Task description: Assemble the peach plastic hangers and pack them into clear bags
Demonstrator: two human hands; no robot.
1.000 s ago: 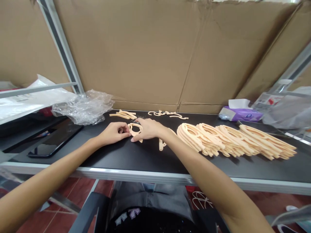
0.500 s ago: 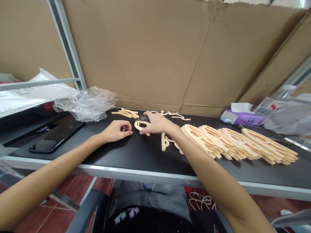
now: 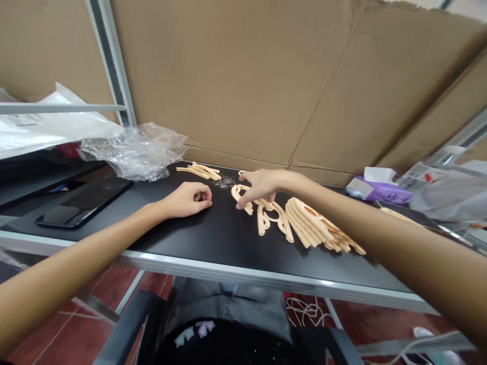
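Observation:
My right hand reaches across the black table and pinches a flat peach ring piece between thumb and fingers. Just right of it lie loose peach pieces and a long overlapping row of the same rings, partly hidden by my right forearm. My left hand rests on the table to the left, fingers curled into a loose fist with nothing visible in it. A small pile of thin peach strips lies at the back, beside some fine crumbs.
Crumpled clear plastic sits at the back left, with a dark phone or tablet in front of it. A purple tissue pack stands at the back right. Cardboard walls the rear. A metal edge runs along the table's front.
My right hand has drawn the ring piece to the right, toward the row of rings. My left hand let go of it and stays curled in place. The camera has shifted.

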